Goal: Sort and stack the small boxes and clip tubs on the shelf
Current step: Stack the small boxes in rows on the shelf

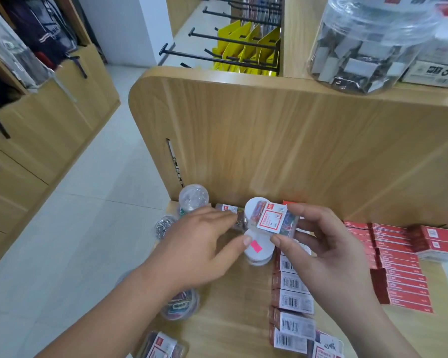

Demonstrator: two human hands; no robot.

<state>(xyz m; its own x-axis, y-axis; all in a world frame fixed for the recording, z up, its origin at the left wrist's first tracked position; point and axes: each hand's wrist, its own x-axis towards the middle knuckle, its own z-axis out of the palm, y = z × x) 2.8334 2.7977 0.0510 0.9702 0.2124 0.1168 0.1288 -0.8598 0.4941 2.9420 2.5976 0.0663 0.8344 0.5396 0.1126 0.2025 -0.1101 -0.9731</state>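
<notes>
My right hand (pixel 318 244) pinches a clear clip tub (pixel 272 219) between thumb and fingers, just above a white-lidded tub (pixel 259 248). My left hand (pixel 199 244) reaches in slack-fingered, its thumb seemingly touching that lid. Red boxes (pixel 398 264) line the wooden shelf (pixel 230 306) below a tall side panel (pixel 269 140).

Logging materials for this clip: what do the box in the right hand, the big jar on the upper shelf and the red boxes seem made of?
Held box: clear glossy plastic, likely; coloured clips show through beside a paper label. Big jar: clear plastic, probably; binder clips visible inside. Red boxes: printed card, seemingly; matte, crisp edges.
</notes>
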